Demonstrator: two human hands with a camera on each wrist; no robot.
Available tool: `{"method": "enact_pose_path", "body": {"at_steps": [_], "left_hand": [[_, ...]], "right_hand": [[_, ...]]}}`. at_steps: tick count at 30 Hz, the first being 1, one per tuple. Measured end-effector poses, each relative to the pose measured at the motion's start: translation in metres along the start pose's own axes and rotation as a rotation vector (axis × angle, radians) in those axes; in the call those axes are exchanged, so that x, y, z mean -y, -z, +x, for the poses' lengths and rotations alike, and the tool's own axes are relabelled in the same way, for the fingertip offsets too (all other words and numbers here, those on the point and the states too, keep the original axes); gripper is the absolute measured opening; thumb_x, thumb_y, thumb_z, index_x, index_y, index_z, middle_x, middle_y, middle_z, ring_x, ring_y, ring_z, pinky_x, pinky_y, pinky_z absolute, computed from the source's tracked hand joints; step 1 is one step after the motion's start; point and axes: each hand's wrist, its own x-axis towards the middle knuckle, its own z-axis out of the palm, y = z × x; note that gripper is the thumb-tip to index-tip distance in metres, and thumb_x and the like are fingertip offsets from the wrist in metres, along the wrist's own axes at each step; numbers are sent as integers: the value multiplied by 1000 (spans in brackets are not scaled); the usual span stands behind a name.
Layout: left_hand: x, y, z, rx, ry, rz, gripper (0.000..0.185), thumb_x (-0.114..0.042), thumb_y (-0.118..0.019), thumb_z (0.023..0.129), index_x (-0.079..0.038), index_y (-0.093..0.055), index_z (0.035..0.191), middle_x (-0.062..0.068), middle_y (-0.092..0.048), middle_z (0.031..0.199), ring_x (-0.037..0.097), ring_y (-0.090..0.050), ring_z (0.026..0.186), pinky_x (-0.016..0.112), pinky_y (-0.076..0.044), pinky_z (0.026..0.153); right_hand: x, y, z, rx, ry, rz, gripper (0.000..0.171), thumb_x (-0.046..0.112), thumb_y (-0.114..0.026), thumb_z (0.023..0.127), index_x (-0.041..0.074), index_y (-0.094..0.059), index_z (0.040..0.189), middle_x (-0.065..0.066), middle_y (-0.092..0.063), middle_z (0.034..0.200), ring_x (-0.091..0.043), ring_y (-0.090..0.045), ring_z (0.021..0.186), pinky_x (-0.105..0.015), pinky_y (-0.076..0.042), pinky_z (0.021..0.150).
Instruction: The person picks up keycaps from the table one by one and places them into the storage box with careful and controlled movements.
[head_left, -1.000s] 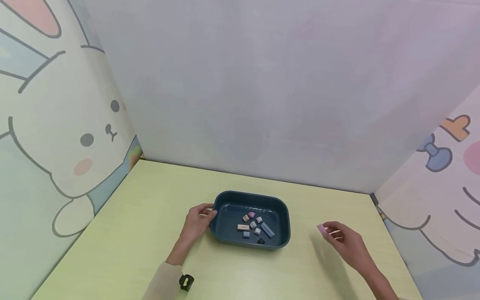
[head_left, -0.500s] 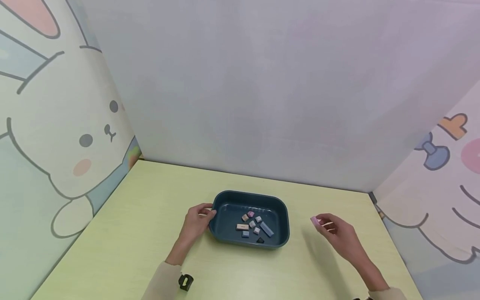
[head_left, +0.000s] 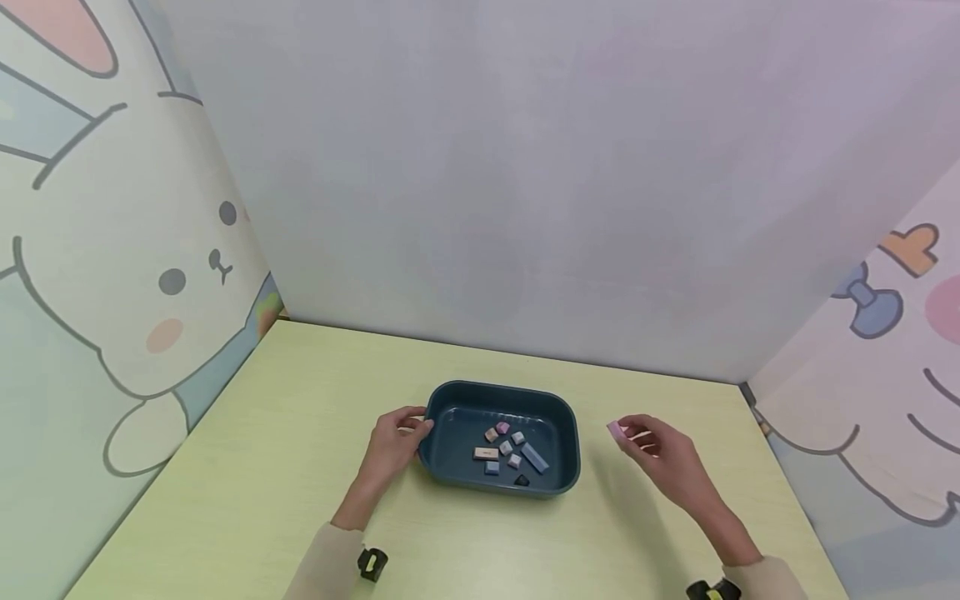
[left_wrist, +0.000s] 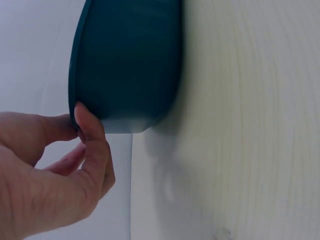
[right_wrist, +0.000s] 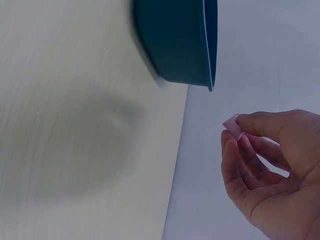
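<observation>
My left hand (head_left: 392, 446) pinches the left rim of a dark teal tray (head_left: 453, 433) between thumb and fingers; the left wrist view shows the thumb and fingers on either side of that rim. Several small keycaps lie inside, among them a long blue keycap (head_left: 534, 457), a wide beige keycap (head_left: 486, 454) and a black one at the front. To the right of the tray, my right hand (head_left: 667, 462) holds a pink keycap (right_wrist: 233, 126) between thumb and fingertips. It hangs above the table, apart from the tray wall.
The tray stands on a pale yellow-green table (head_left: 337, 375). A grey-white wall (head_left: 480, 183) rises along its back edge. Side panels with cartoon drawings (head_left: 172, 283) flank it. Dark bands (head_left: 372, 564) sit at both wrists.
My right hand has moved left and slightly farther back toward the tray, carrying the pink keycap. The left hand and the tray stay in place.
</observation>
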Motion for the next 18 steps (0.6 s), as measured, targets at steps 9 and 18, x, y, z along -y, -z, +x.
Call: {"method": "enact_pose_path", "body": {"at_steps": [9, 18], "left_hand": [[-1, 0, 0, 4, 13, -10, 28, -7, -69, 98, 5, -69, 123, 14, -67, 94, 25, -66, 73, 40, -58, 62], [0, 0, 1, 2, 12, -6, 27, -7, -69, 98, 5, -69, 122, 14, -68, 93, 25, -67, 73, 39, -58, 61]], "right_hand": [[7, -4, 8, 8, 24, 9, 24, 14, -75, 95, 5, -72, 117, -1, -72, 97, -15, -71, 86, -26, -58, 75], [10, -12, 16, 33, 29, -2, 24, 14, -76, 95, 6, -71, 117, 0, -71, 97, -16, -70, 87, -26, -58, 77]]}}
